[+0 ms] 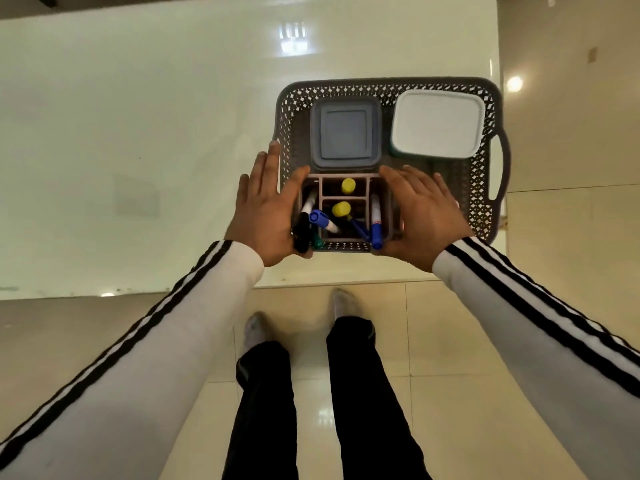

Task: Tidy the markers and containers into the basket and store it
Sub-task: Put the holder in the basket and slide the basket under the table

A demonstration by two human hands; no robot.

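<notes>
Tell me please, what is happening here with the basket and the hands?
A person stands at a white table and holds a compartmented marker holder between both hands, the left hand on one side and the right hand on the other. The holder, filled with markers, sits at the near end of a grey perforated basket. Behind it in the basket are a grey lidded container and a white lidded container. The basket is still on the table, not yet stored.

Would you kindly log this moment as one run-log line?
left hand + right hand: flank marker caddy | caddy: in basket, near side | grey-lid box, white-lid box: far side
</notes>
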